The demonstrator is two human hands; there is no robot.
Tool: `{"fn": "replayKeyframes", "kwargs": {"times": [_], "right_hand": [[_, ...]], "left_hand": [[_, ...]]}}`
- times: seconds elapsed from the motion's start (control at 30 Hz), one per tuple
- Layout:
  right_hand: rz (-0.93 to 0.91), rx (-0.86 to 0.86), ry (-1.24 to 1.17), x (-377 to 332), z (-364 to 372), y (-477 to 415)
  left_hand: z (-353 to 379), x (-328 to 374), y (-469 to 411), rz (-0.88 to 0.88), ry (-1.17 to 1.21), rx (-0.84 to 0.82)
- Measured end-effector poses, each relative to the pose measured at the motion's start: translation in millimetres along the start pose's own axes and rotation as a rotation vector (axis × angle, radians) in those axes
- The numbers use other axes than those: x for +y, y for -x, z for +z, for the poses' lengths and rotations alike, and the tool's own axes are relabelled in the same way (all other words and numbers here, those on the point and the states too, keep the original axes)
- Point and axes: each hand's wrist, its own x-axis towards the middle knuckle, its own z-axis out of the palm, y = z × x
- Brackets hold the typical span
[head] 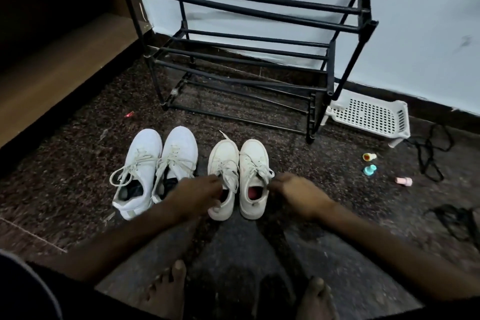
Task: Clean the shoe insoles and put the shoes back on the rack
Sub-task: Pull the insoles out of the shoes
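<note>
Head view, smeared by motion: a pair of small cream-white lace-up sneakers (253, 161) stands on the dark speckled floor (78, 163), at 6 o'clock from the black tubular metal shoe rack (246, 5), with larger white knit sneakers (155, 158) just beside it at 9 o'clock. The left hand (197, 193) covers the left small sneaker's opening, and the right hand (298, 193) meets the other's collar at 3 o'clock, beside its pink lining (255, 193). Blur hides both hands' fingers, so I cannot tell whether they pinch anything.
</note>
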Motion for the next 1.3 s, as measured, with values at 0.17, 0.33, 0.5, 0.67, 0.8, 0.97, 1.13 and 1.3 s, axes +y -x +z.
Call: {"fn": "replayKeyframes", "kwargs": {"times": [0.17, 0.33, 0.5, 0.67, 0.8, 0.97, 1.13, 1.3], "right_hand": [[0.056, -0.202, 0.104, 28, -115, -7], [0.053, -0.315, 0.285, 28, -162, -32], [0.413, -0.123, -0.03, 9, -102, -55], [0.744, -0.193, -0.556, -12, -12, -41], [0.932, -0.12, -0.864, -12, 42, -43], [0.868, -0.014, -0.787, -9, 49, -46], [0.795, 0.191, -0.542, -7, 39, -42], [0.413, 0.079, -0.046, -28, 29, -64]], "left_hand": [[-115, -11, -32, 0.119, -0.033, -0.088], [-171, 10, -70, 0.136, -0.066, -0.313], [-130, 55, -115, 0.002, -0.071, -0.152], [-46, 80, -112, -0.161, -0.006, -0.237], [7, 84, -118, -0.233, -0.273, -0.214], [17, 77, -121, -0.088, -0.299, -0.062], [21, 51, -124, -0.124, -0.009, 0.105], [13, 47, -137, -0.216, 0.08, 0.096]]}}
